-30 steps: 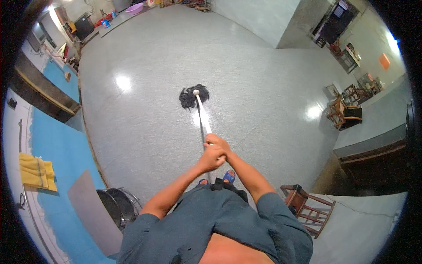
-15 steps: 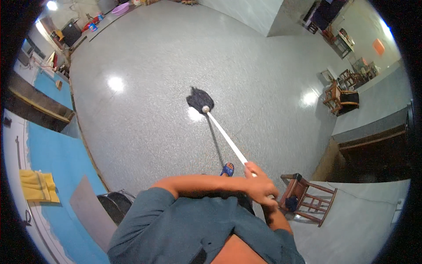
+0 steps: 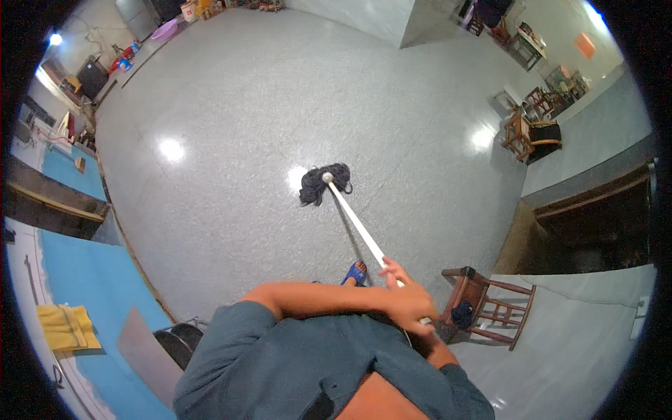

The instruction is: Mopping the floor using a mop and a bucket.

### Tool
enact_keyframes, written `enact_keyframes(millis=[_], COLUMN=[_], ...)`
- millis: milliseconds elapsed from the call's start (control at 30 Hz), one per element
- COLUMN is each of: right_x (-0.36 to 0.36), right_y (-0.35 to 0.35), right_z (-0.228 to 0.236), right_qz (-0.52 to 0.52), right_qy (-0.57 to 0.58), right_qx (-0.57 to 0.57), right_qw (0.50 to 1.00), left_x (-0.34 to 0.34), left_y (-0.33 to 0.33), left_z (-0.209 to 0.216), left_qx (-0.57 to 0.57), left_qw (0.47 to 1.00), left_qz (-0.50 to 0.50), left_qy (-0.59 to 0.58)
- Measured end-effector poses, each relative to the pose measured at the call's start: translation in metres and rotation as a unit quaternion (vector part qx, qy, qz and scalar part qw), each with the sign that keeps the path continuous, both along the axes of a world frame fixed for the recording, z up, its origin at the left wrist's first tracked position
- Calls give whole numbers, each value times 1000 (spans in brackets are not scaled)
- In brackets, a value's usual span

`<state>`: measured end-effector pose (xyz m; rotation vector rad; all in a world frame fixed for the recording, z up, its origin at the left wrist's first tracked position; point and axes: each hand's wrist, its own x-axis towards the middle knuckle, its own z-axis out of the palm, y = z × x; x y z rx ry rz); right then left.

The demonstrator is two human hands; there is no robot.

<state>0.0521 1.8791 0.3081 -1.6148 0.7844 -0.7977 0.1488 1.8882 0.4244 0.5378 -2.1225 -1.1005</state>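
Note:
A mop (image 3: 359,226) with a white handle slants from my hands down to the floor. Its dark stringy head (image 3: 318,186) lies spread on the grey floor in front of me. My left arm crosses my body, and my left hand (image 3: 411,306) is closed around the handle near its top end. Just beyond it, my right hand (image 3: 396,271) is wrapped round the handle lower down, partly covered by my left hand and wrist. My right forearm passes underneath. One foot in a blue sandal (image 3: 356,271) shows below the handle.
A wooden chair (image 3: 483,308) with something dark on it is close on my right. Another chair (image 3: 521,136) stands by the right wall. A yellow cloth (image 3: 68,327) hangs at the left over a blue surface (image 3: 84,280). A purple basin (image 3: 165,29) sits far left.
The mop head has swung nearer to me, its strands now spreading to both sides of the handle's end. Both hands shifted slightly left with the handle. The view has turned a little.

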Motion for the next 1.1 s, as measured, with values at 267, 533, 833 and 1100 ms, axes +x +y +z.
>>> enact_keyframes(millis=[267,533,833,1100], right_x=[141,70,-112,-116], right_y=[-128,-145,-58,-41], right_z=[-64,-44,63,59], right_qz=[111,153,-104,-156], right_qy=[-147,123,-15,-219], right_qx=[-175,-166,86,-126], right_qw=[967,966,991,955], left_x=[78,38,-13,0], left_y=[-47,-53,-71,-66], left_z=[-70,-86,-22,-61], left_qx=[-50,22,-77,54], left_qw=[850,911,987,984], left_qz=[511,400,142,144], left_qy=[-114,-103,-7,-87])
